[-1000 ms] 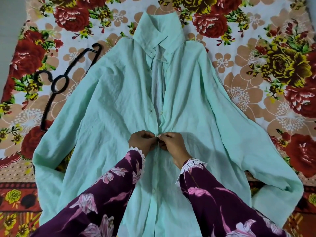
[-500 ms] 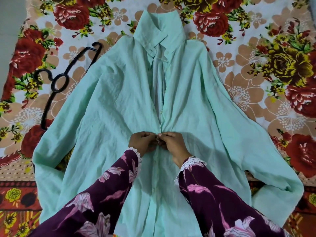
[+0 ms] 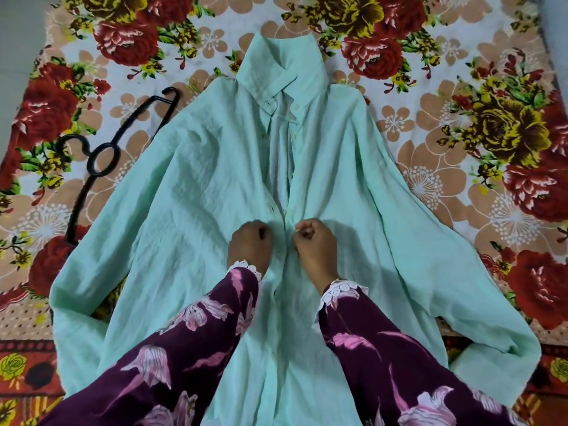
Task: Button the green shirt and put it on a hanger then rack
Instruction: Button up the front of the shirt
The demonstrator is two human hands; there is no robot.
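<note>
Floral bedsheet underneath everything, big red and yellow roses on cream, spread flat. Laid out on it face up, filling the middle: green shirt, pale mint, crumpled, collar pointing away, sleeves angled out and down to both sides, right cuff folded back near the lower right corner. Front placket closed from about the middle downward, gaping open above that up to the collar, paler inner layer showing in the gap. Small button visible on the placket just above the hands.

Left hand curled into a fist on the left front panel, pinching fabric just beside the placket. Right hand likewise, fingers curled tight, grip closed on the opposite edge of the shirt. Both hands near each other, a narrow strip of placket between them. Purple floral sleeves with white lace cuffs coming in from the bottom.

Off to the left, black hanger lying flat on the sheet, hook toward the left edge, one arm tucked under the shirt's shoulder, the other disappearing beneath the left sleeve.
</note>
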